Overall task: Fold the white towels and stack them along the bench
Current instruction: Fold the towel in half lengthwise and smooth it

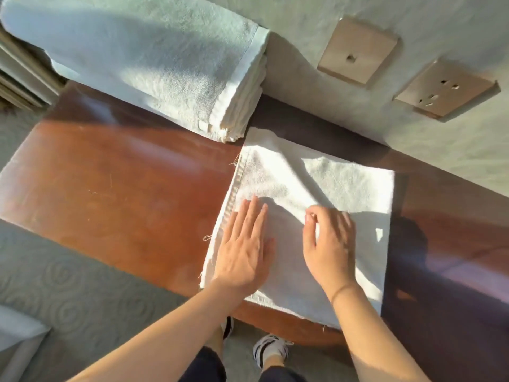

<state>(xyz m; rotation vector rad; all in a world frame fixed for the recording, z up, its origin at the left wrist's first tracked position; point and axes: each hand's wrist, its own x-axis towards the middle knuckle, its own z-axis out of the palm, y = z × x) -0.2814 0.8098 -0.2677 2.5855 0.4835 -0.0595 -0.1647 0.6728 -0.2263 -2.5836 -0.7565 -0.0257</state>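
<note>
A folded white towel lies flat on the brown wooden bench, right of centre. My left hand rests flat on its left part with straight fingers. Over the towel's middle, my right hand has its fingers curled, and thumb and forefinger seem to pinch the cloth. Behind, at the upper left of the bench, stands a stack of folded white towels against the wall.
Two beige wall sockets sit on the wall behind the bench. Patterned grey carpet lies in front. A white cloth edge shows at the lower left. My shoes stand near the bench's front edge.
</note>
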